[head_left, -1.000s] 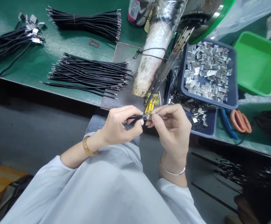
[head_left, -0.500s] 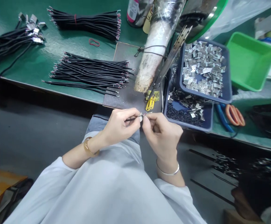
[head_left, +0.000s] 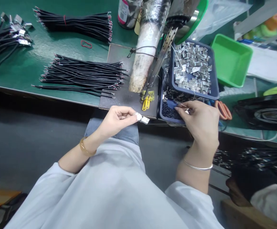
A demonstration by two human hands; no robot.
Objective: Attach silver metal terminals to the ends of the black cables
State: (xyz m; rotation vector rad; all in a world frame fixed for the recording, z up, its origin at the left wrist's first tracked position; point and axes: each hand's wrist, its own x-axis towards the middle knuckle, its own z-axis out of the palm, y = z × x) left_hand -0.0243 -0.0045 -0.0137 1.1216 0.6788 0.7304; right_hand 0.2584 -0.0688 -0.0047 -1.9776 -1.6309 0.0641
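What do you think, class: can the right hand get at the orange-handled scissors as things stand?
Probably yes: the right hand rests at the lower blue tray, beside the orange-handled scissors, nothing between them, though its fingertips seem busy with small parts.

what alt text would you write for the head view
A person's left hand pinches a small metal clip over their lap, and the right hand reaches into a blue tray of small parts at the bench edge. Cut black wires lie on the green bench, left of a second tray heaped with metal pieces.
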